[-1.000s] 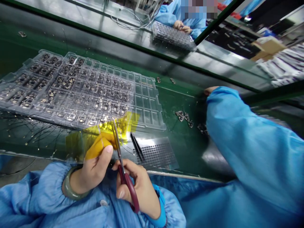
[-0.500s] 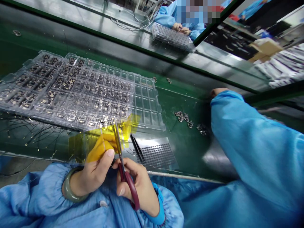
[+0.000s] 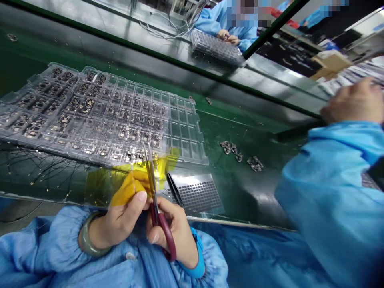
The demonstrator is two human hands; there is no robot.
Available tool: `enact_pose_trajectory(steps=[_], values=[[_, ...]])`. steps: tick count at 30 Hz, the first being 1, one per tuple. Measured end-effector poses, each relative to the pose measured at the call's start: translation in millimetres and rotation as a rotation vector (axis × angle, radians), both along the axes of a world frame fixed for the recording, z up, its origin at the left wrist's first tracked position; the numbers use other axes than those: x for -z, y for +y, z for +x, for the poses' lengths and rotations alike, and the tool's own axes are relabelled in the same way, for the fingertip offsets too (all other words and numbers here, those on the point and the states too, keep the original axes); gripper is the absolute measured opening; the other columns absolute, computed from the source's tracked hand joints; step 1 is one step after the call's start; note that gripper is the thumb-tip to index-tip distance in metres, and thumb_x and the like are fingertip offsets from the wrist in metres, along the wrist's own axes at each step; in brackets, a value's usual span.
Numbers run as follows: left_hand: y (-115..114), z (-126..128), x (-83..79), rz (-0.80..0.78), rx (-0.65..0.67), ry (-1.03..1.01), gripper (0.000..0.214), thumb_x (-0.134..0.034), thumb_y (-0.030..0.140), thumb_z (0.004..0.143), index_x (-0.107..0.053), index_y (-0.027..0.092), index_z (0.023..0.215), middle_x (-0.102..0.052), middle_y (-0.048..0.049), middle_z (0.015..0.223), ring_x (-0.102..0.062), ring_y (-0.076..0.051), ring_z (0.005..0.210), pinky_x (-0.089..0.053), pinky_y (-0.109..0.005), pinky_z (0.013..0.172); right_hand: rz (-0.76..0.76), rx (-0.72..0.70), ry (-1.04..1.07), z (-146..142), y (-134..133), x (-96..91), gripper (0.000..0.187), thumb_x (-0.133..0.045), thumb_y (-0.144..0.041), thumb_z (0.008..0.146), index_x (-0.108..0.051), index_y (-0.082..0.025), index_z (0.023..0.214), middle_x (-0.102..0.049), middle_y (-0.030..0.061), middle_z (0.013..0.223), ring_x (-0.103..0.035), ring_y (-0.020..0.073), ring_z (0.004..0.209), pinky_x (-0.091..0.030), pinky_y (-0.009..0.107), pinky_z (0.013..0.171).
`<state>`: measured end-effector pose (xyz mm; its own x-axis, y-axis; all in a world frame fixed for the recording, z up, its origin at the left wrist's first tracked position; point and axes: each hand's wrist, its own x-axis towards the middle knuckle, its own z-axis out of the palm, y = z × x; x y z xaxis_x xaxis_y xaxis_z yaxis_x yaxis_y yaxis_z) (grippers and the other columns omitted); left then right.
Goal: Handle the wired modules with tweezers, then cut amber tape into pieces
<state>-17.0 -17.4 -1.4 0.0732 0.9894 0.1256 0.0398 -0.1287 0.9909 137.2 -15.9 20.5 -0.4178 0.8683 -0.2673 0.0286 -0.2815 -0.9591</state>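
1. The left hand [image 3: 127,218] pinches a translucent yellow film [image 3: 129,190] between thumb and fingers; the fingers show through the film, the thumb lies uncovered on the near side.
2. The right hand [image 3: 181,230] is curled around the dark red handles of a pair of scissors [image 3: 154,204], fingers closed on the loops, just beside the left fingertips.
3. The film's long axis runs left to right, rising slightly toward the right; the scissors cross it, handles near, tips pointing far and a little left. Their blades stand slightly parted over the film's right portion; whether they bite into it, I cannot tell. The left hand is nearer the film; the right reaches it only through the blades.
4. Just beyond the film, clear plastic trays [image 3: 186,132] holding small circuit boards spread to the left on the green tabletop [image 3: 237,124].
5. Right of the scissors, black tweezers [image 3: 175,190] lie against a perforated sheet [image 3: 196,192]. Thin black wires [image 3: 51,172] sprawl at the left; loose metal parts [image 3: 255,164] sit farther right.
6. A neighbour's blue sleeve [image 3: 324,200] occupies the right side. Another person works at the far side, over a tray [image 3: 217,48].
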Motion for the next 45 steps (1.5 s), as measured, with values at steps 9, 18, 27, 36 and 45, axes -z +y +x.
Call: enact_pose_trajectory(steps=[9, 18, 27, 36, 45], values=[[-1.7, -0.8, 1.0, -0.034, 0.044, -0.011, 0.033, -0.046, 0.035, 0.097, -0.071, 0.024, 0.080, -0.072, -0.0052, 0.081, -0.068, -0.022, 0.085, -0.053, -0.036, 0.088, 0.028, -0.014, 0.015, -0.3, 2.7, -3.5, 0.072, -0.072, -0.078, 0.059, -0.064, -0.014, 0.092, -0.057, -0.0014, 0.057, -0.048, 0.0119, 0.049, -0.037, 0.024, 0.047], [1.0, 2.2, 0.1, 0.124, 0.085, 0.031, 0.028, -0.041, 0.028, 0.099, -0.068, 0.022, 0.106, -0.072, -0.0071, 0.108, -0.065, -0.023, 0.106, -0.050, -0.037, 0.098, 0.018, 0.025, 0.058, -0.3, 2.1, -1.6, 0.067, -0.074, -0.074, 0.060, -0.065, -0.013, 0.086, -0.056, -0.0022, 0.054, -0.043, 0.0096, 0.046, -0.032, 0.023, 0.046], [1.0, 3.5, -1.1, 0.150, 0.082, 0.045, 0.029, -0.040, 0.026, 0.099, -0.067, 0.024, 0.109, -0.071, -0.0076, 0.111, -0.064, -0.025, 0.111, -0.052, -0.039, 0.097, -0.002, 0.039, 0.062, 1.8, -0.7, -0.1, 0.065, -0.077, -0.072, 0.058, -0.066, -0.013, 0.082, -0.055, -0.0025, 0.053, -0.042, 0.0087, 0.046, -0.031, 0.022, 0.045], [1.6, 2.2, -2.2, 0.157, 0.095, 0.076, 0.027, -0.040, 0.025, 0.099, -0.066, 0.023, 0.107, -0.071, -0.0083, 0.111, -0.063, -0.024, 0.113, -0.051, -0.040, 0.098, 0.048, 0.023, 0.087, 1.7, 0.2, 0.1, 0.065, -0.073, -0.074, 0.063, -0.065, -0.013, 0.084, -0.056, -0.0021, 0.053, -0.044, 0.0093, 0.045, -0.032, 0.022, 0.044], [2.9, 3.0, -5.3, 0.191, 0.078, 0.074, 0.028, -0.039, 0.027, 0.100, -0.066, 0.024, 0.107, -0.071, -0.0078, 0.110, -0.063, -0.024, 0.111, -0.051, -0.040, 0.097, -0.008, 0.036, 0.047, 0.5, 1.6, -2.6, 0.065, -0.075, -0.073, 0.060, -0.064, -0.013, 0.082, -0.055, -0.0028, 0.053, -0.043, 0.0093, 0.046, -0.031, 0.023, 0.044]])
